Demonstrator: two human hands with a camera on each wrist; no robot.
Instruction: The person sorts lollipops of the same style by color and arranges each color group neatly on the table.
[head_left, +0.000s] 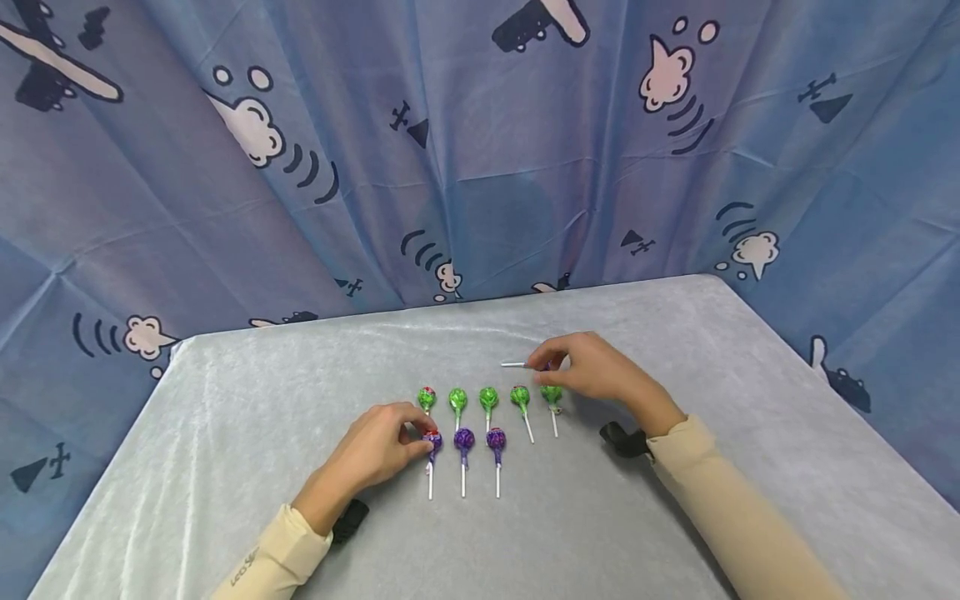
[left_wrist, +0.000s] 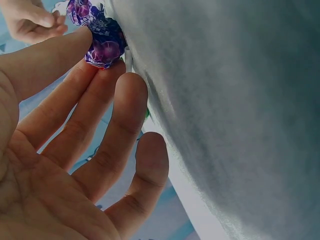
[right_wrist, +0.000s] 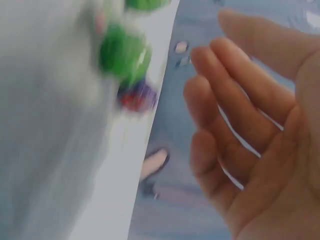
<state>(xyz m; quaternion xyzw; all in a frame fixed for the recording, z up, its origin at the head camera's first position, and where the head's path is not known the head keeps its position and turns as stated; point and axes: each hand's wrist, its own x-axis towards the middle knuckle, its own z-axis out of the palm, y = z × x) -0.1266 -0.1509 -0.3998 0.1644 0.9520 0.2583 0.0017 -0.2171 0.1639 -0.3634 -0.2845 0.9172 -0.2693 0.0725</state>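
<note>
My left hand [head_left: 385, 442] pinches the head of a purple-wrapped lollipop [head_left: 431, 446] between thumb and fingertips, its white stick toward me. The same purple wrapper [left_wrist: 106, 47] shows at those fingertips in the left wrist view. To its right lie two more purple lollipops, the middle one [head_left: 464, 439] and the right one [head_left: 497, 440]. At the back, my right hand [head_left: 588, 367] hovers over another lollipop whose white stick [head_left: 513, 364] points left. In the right wrist view the right fingers [right_wrist: 235, 95] are spread with nothing between them, beside a purple-and-red lollipop head [right_wrist: 137, 97].
Behind the purple row lies a row of several green-wrapped lollipops, among them a middle one [head_left: 488, 397] and a right-hand one [head_left: 552, 394] just below the right hand. A pale cloth covers the table [head_left: 262, 417]. A blue patterned curtain [head_left: 480, 167] hangs behind it.
</note>
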